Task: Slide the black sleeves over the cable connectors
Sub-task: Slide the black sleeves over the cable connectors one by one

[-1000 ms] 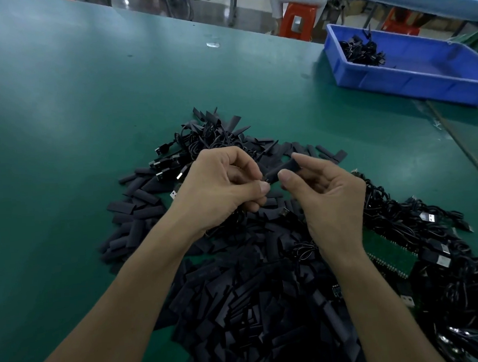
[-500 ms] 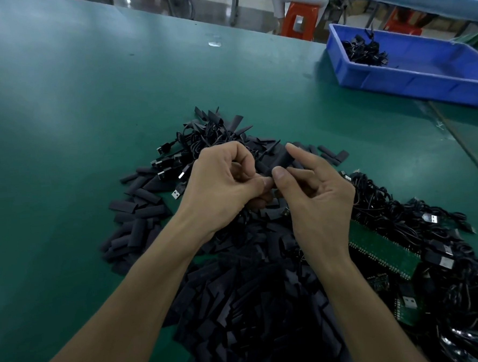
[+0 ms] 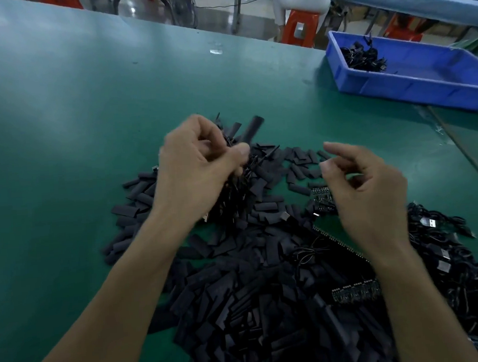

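Observation:
My left hand [image 3: 200,163] is raised over the pile and grips a bundle of black cables; one black sleeve [image 3: 251,129] sticks up past its fingers. My right hand [image 3: 364,184] hovers to the right, apart from the bundle, with fingers loosely curled and nothing in them. Below both hands a big heap of flat black sleeves [image 3: 253,292] covers the green table [image 3: 60,121]. More black cables with USB connectors [image 3: 437,233] lie tangled at the right.
A blue bin [image 3: 422,85] holding a few cables stands at the back right. Green circuit boards [image 3: 339,230] lie partly buried in the pile. Orange stools [image 3: 298,29] and a seated person are beyond the table's far edge.
My hands have come apart: the right hand let go of the sleeve and moved right, while the left hand lifted the cable bundle with the sleeve on it.

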`<act>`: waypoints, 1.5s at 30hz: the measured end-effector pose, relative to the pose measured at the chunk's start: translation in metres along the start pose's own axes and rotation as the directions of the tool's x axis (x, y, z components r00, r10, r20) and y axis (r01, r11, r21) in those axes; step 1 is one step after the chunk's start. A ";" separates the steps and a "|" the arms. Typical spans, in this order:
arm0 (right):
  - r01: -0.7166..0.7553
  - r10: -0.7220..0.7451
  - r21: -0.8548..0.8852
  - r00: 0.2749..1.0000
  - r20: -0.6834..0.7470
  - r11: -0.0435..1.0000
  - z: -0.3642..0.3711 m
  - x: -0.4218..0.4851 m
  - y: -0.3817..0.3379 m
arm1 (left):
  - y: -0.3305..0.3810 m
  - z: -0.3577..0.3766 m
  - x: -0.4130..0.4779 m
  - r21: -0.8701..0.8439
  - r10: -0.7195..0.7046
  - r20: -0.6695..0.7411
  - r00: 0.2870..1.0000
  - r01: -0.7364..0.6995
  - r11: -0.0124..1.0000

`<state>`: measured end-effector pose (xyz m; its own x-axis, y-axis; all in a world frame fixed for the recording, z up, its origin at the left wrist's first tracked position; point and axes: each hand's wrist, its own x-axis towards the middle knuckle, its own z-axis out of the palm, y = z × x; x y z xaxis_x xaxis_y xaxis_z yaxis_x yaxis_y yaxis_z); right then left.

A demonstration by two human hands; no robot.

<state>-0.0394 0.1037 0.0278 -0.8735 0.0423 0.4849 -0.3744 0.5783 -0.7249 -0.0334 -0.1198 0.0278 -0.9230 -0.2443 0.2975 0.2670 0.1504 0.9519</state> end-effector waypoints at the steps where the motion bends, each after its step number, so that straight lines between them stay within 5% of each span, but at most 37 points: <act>1: 0.012 -0.009 -0.056 0.999 0.046 0.998 -0.008 0.003 0.003 | 0.001 -0.003 0.005 -0.006 0.007 -0.031 0.999 -0.007 1.000; 6: -0.071 0.205 -0.272 0.838 0.506 0.960 -0.027 0.009 0.018 | -0.005 -0.003 0.042 0.235 0.047 -0.136 0.990 -0.014 0.972; 12: -0.017 0.157 -0.402 0.935 0.317 0.915 -0.020 0.005 0.019 | -0.026 0.005 0.072 0.484 0.086 -0.133 0.987 -0.012 0.875; 17: 0.011 0.371 -0.688 0.836 0.405 0.726 -0.013 0.014 0.013 | -0.043 0.009 0.082 0.518 0.022 -0.113 0.993 0.040 0.854; 21: -0.026 0.330 -0.563 0.832 0.446 0.826 -0.013 0.018 0.009 | -0.042 0.010 0.089 0.542 -0.044 -0.142 0.989 0.115 0.833; 28: -0.094 0.124 -0.110 0.942 0.311 0.989 -0.018 0.020 0.003 | -0.040 0.014 0.087 0.533 -0.069 -0.190 0.979 0.162 0.830; 35: -0.143 0.164 -0.082 0.901 0.400 0.986 -0.010 0.015 0.016 | -0.037 0.008 0.082 0.423 -0.104 -0.180 0.978 0.173 0.890; 39: -0.150 0.163 -0.066 0.921 0.355 0.987 -0.003 0.011 0.022 | -0.015 0.019 0.057 0.451 0.279 -0.330 0.902 -0.109 0.886; 42: -0.181 0.165 0.025 0.938 0.303 0.983 0.001 0.013 0.023 | -0.005 0.040 0.019 0.392 0.559 -0.092 0.824 -0.486 0.781; 45: -0.202 0.155 0.137 0.943 0.294 0.970 0.005 0.014 0.021 | -0.010 0.062 -0.014 0.260 0.497 0.183 0.848 -0.530 0.807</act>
<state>-0.0606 0.1127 0.0169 -0.9734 -0.1103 0.2008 -0.2290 0.4409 -0.8678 -0.0399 -0.0586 0.0096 -0.7006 0.0431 0.7123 0.6325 0.4997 0.5918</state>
